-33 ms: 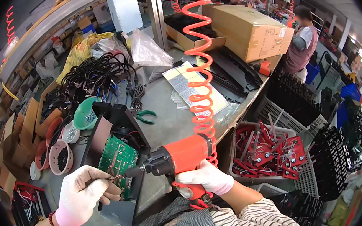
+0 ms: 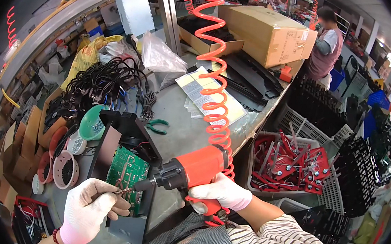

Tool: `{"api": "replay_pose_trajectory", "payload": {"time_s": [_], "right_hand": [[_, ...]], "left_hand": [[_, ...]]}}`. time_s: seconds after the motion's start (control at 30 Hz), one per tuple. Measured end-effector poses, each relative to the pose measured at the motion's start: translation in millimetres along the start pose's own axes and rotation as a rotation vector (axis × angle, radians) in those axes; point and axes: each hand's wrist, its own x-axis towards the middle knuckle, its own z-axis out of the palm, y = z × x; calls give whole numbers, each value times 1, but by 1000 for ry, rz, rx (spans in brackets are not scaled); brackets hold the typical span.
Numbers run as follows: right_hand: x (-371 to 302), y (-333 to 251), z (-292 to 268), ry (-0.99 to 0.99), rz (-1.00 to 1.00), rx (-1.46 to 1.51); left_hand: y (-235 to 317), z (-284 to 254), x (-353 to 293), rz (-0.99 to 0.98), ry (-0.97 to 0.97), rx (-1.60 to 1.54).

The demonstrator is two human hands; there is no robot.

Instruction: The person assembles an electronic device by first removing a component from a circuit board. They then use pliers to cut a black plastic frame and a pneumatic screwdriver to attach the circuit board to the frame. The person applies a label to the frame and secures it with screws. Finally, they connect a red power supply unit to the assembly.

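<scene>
My right hand (image 2: 219,192), in a white glove, grips an orange pneumatic screwdriver (image 2: 196,166) pointing left. Its black bit touches the lower edge of a green circuit board (image 2: 127,169), which sits inside an open black housing (image 2: 126,127) on the grey bench. At that same edge my left hand (image 2: 88,210), also in a white glove, has its fingers pinched on the board right beside the bit. Whether a screw sits under the bit is hidden.
A coiled orange air hose (image 2: 212,95) rises from the tool. Green pliers (image 2: 157,127), a green screw bowl (image 2: 92,124), small pink bowls (image 2: 66,170) and black cables (image 2: 100,82) lie behind. A crate of red parts (image 2: 290,164) stands right. A person (image 2: 325,40) works beyond cardboard boxes (image 2: 270,28).
</scene>
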Motion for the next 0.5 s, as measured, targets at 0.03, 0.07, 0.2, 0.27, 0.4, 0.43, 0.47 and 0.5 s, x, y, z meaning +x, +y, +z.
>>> {"api": "replay_pose_trajectory", "payload": {"time_s": [0.03, 0.07, 0.2, 0.27, 0.4, 0.43, 0.47, 0.5], "right_hand": [[0, 1, 0, -5, 3, 0], [1, 1, 0, -11, 7, 1], [1, -1, 7, -50, 23, -22], [2, -2, 15, -97, 116, 57], [4, 1, 7, -14, 52, -124], [4, 3, 6, 7, 48, -105], [2, 3, 6, 46, 37, -85], [1, 2, 9, 83, 0, -73]], "left_hand": [[-1, 1, 0, 13, 13, -4], [-3, 1, -1, 26, 27, -7], [-12, 5, -4, 147, 52, 136], [-13, 9, -4, 145, 7, 203], [-11, 8, 6, 85, -90, 50], [-13, 6, 3, 121, -76, 13], [-13, 2, 2, 158, -74, -9], [-8, 1, 0, 124, -29, -43]]}}
